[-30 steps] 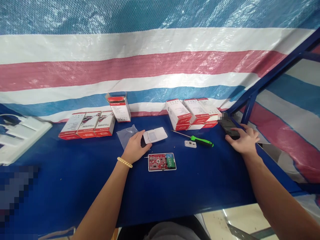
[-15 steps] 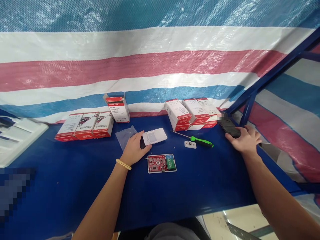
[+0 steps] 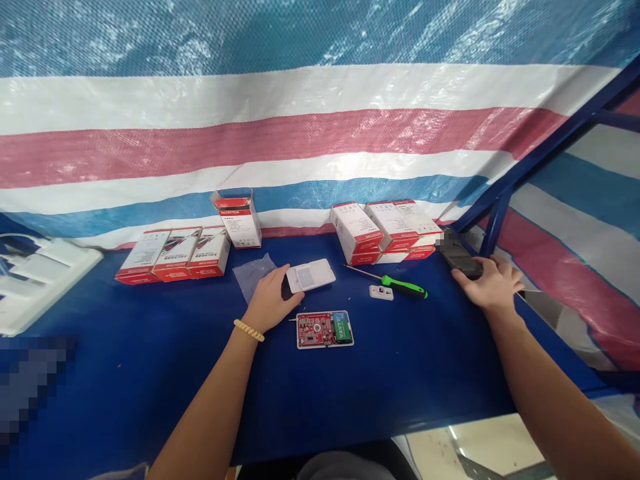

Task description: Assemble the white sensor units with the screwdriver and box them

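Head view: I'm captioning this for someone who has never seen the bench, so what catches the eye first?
The opened detector base, red circuit board and green battery exposed, lies mid-table beside the left hand, which touches the white cover. A green-handled screwdriver lies to its right. The right hand rests on a dark phone at the far right.

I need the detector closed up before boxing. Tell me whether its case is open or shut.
Open. The white cover lies apart under the left hand, and the red circuit board with its battery sits exposed.
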A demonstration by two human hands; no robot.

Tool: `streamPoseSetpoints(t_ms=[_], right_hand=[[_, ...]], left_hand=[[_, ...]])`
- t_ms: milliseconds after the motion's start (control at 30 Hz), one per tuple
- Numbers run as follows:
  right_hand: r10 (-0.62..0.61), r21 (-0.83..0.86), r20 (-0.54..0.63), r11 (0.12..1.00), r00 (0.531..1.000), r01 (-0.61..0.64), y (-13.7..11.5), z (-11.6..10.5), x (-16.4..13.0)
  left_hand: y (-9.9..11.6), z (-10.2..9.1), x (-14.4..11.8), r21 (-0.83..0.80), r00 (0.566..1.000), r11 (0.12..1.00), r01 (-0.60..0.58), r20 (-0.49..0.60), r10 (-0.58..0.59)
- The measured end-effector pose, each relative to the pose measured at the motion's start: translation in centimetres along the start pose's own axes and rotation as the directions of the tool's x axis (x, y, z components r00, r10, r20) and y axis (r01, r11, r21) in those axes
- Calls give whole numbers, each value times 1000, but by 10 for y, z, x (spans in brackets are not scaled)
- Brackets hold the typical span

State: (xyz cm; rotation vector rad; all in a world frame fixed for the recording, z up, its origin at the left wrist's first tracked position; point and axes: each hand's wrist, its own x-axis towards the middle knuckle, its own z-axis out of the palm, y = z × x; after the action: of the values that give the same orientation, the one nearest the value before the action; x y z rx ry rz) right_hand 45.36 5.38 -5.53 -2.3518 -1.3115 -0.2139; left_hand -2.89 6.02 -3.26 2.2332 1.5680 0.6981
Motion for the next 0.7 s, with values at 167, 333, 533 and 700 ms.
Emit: streamPoseSetpoints(t_ms=[167,333,533,700], right_hand=[[-217,-12,-69,976,974,216,1,5,-2],[-329,-19,3,944,944,329,0,6,-1],[-270,-48,103,960,957,276,-2,6,0],[-193,-37,119,979,974,199,0,8,3]], left_hand=[[0,0,-1,-13,1000,1000,-10,-2,10],[0,0,-1,-6,1000,1000,-18,-9,18],[2,-2,-1,15,1000,1000,4,9,-4],[2,-2,-1,21,1000,1000,5,18,-6]])
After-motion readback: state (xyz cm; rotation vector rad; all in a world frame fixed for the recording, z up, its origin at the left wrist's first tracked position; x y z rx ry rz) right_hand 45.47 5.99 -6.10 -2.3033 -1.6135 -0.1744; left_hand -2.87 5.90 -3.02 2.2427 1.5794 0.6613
